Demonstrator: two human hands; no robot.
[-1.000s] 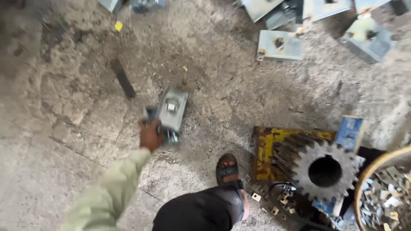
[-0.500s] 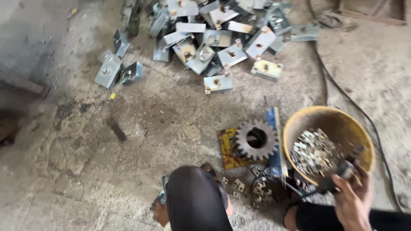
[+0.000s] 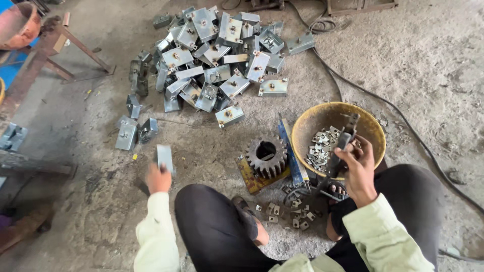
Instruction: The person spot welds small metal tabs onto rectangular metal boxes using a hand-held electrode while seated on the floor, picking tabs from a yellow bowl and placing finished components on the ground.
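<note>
My left hand (image 3: 158, 177) holds up a grey metal box-shaped part (image 3: 165, 157) above the concrete floor, left of my bent knee. My right hand (image 3: 359, 166) grips a dark metal tool (image 3: 341, 146) upright over the near rim of a yellow basin (image 3: 313, 120) that holds several small metal pieces (image 3: 322, 147). Between my hands, a large steel gear (image 3: 266, 156) rests on a yellow plate (image 3: 250, 176), beside a blue strip (image 3: 292, 153).
A big heap of grey metal box parts (image 3: 217, 55) lies ahead, with a few strays (image 3: 132, 132) at left. Small loose pieces (image 3: 287, 211) scatter by my feet. A black cable (image 3: 403, 126) runs along the right. A rusty stand (image 3: 45, 50) is far left.
The view swung up from the floor by my foot to the heap. My left hand still holds a box part. My right hand has lifted the dark tool over the basin.
</note>
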